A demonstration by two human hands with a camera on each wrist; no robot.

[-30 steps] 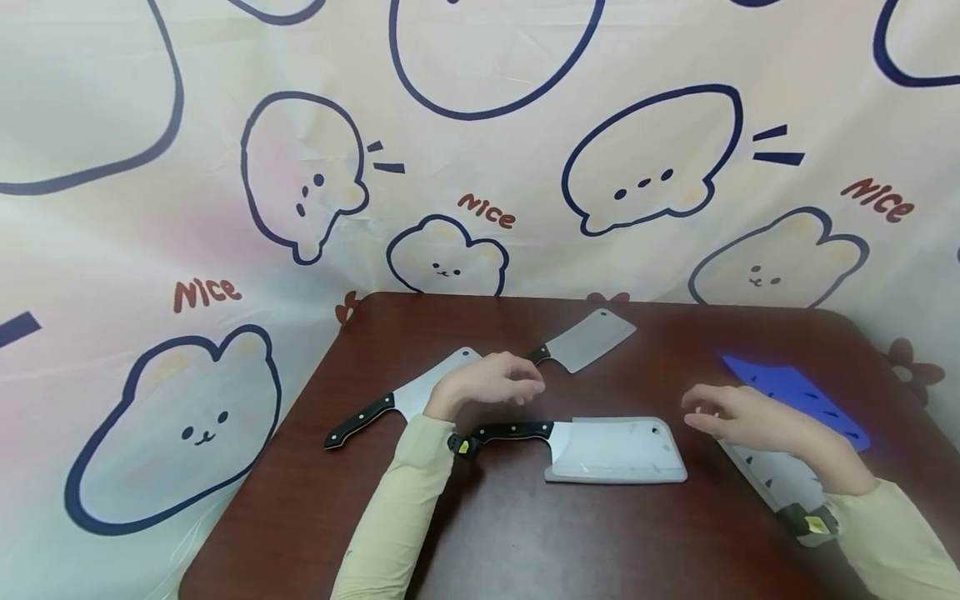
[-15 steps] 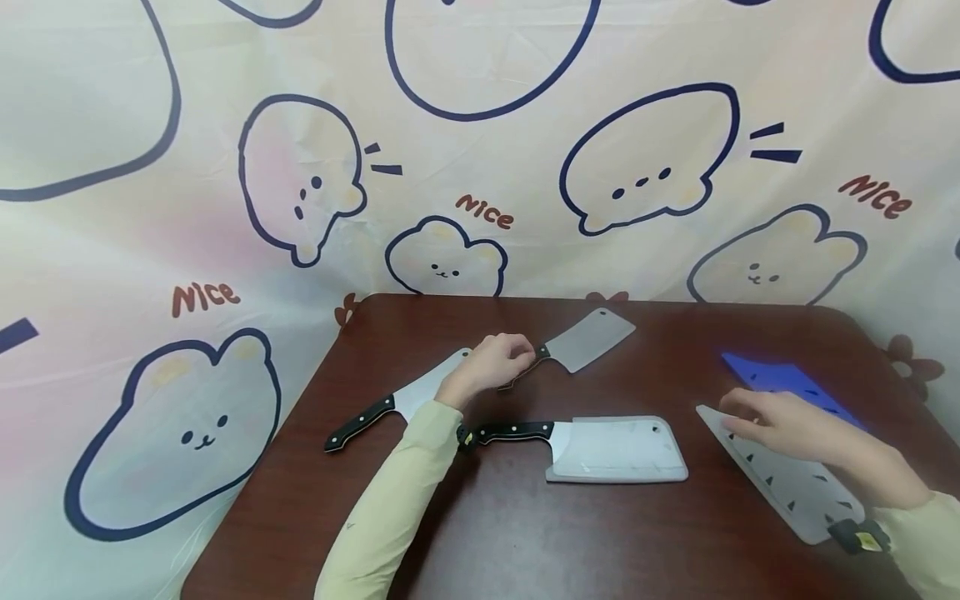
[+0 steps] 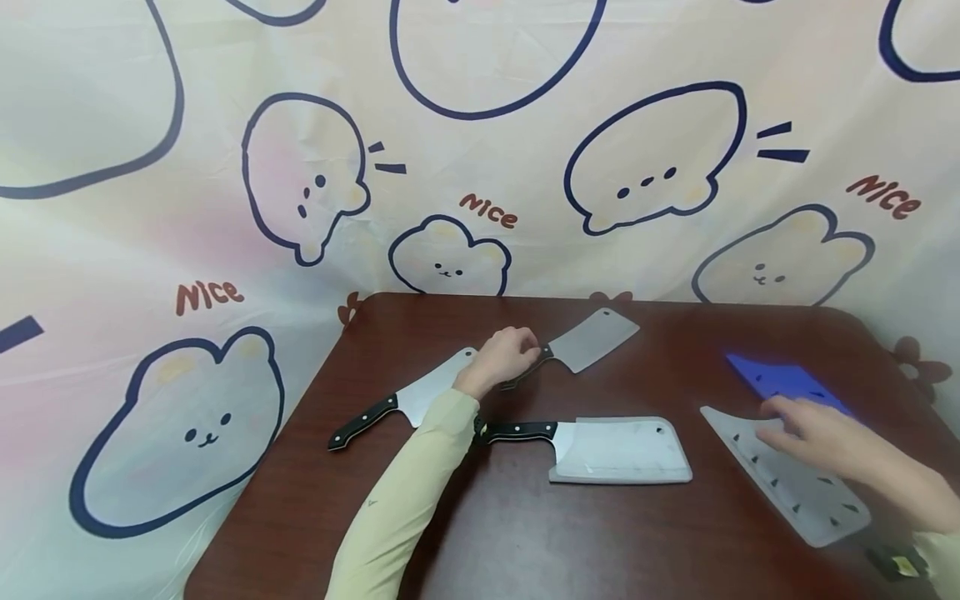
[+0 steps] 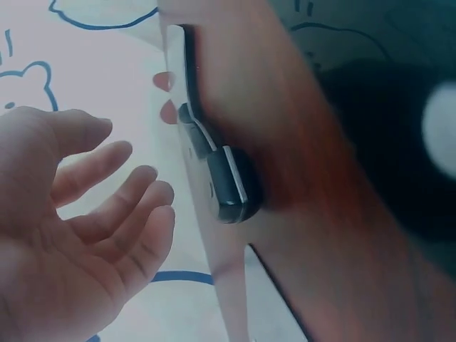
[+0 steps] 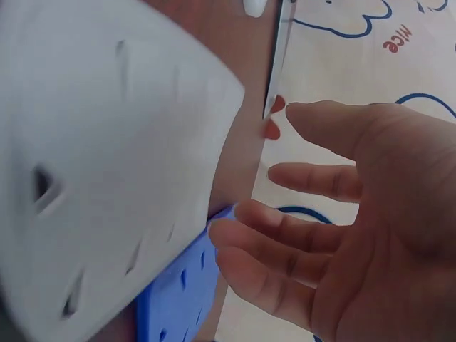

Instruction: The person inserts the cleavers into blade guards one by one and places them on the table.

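Observation:
In the head view, my left hand (image 3: 501, 360) hovers by the black handle of the far cleaver (image 3: 595, 342), hiding part of it. The left wrist view has its fingers (image 4: 149, 221) loosely bent, apart from that handle (image 4: 231, 185). My right hand (image 3: 825, 437) hangs over a white slotted blade cover (image 3: 813, 500), beside a similar blue cover (image 3: 787, 382). Seen from the right wrist, its relaxed fingers (image 5: 285, 235) hold nothing. A second cleaver (image 3: 435, 385) lies left, partly behind the left arm. Nearer, a third cleaver (image 3: 622, 450) appears to have a white cover on its blade.
Everything lies on a dark brown table (image 3: 525, 542). A printed cloth (image 3: 525, 167) with cartoon outlines hangs close behind the far edge and along the left side.
My left hand has moved farther from me, from above the near cleaver to the far cleaver's handle. The right hand has drawn right, uncovering more of the white cover.

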